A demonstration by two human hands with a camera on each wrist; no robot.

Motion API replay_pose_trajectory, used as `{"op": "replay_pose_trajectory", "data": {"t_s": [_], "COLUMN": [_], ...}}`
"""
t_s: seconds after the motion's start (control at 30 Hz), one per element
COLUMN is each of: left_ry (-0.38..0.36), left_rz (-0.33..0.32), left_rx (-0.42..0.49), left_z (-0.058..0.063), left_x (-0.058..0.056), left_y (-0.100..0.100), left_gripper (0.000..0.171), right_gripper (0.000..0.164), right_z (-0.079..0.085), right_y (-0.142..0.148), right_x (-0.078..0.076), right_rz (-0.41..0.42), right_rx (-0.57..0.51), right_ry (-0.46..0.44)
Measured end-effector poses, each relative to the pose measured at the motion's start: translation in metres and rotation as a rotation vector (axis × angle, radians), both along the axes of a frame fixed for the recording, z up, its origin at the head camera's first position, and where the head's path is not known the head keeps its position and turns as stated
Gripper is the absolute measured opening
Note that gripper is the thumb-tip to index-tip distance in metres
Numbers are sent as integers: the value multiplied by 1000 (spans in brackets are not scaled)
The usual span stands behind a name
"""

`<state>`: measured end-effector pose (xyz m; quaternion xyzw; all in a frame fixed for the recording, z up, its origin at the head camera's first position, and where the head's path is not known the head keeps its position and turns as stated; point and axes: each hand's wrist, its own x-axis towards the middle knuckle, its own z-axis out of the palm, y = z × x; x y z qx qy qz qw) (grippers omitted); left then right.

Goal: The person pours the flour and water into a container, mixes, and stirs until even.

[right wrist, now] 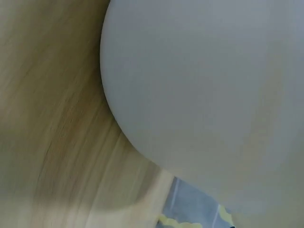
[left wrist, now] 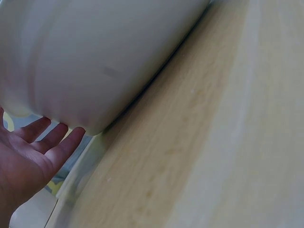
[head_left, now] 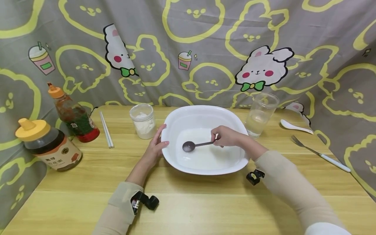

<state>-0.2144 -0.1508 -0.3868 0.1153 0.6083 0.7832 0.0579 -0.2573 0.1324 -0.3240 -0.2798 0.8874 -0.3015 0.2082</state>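
Note:
A white oval basin [head_left: 205, 170] stands mid-table with a shallow layer of whitish stuff [head_left: 205, 160] across its bottom. My left hand [head_left: 154, 147] holds its left side, thumb at the rim and fingers against the outer wall. In the left wrist view, the fingertips [left wrist: 71, 142] rest on the lower part of that wall. Over the basin, my right hand [head_left: 226, 135] pinches the handle of a dark spoon [head_left: 189, 146]; the spoon's bowl points left, low inside the basin. The right wrist view is mostly filled by the basin's outside [right wrist: 199, 95], which hides the right hand.
Left of the basin are a jar of white powder [head_left: 144, 122], chopsticks [head_left: 106, 130], a red sauce bottle [head_left: 77, 120] and a honey bottle [head_left: 55, 148]. To the right stand a clear cup of liquid [head_left: 258, 120], a white spoon [head_left: 296, 126] and a fork [head_left: 321, 155]. A patterned curtain [head_left: 205, 49] hangs behind.

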Motion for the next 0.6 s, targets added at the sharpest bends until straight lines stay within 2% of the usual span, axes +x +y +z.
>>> {"op": "replay_pose_trajectory", "data": {"t_s": [0.17, 0.3, 0.43, 0.6], "left_ry": [-3, -10, -13, -17], "left_rz": [-4, 3, 2, 6], "left_rx": [4, -5, -10, -6], "left_z": [1, 1, 1, 0], "left_x": [0, 0, -1, -1], "left_y": [0, -1, -1, 0], "left_gripper": [65, 65, 65, 66], "right_gripper": [8, 14, 16, 14], "right_z": [13, 28, 38, 41], "right_y": [16, 31, 43, 49], "right_x": [10, 16, 17, 12], "right_rz": [74, 95, 76, -3], "right_rx": [70, 136, 187, 228], "right_ry": [-5, 73, 192, 286]}}
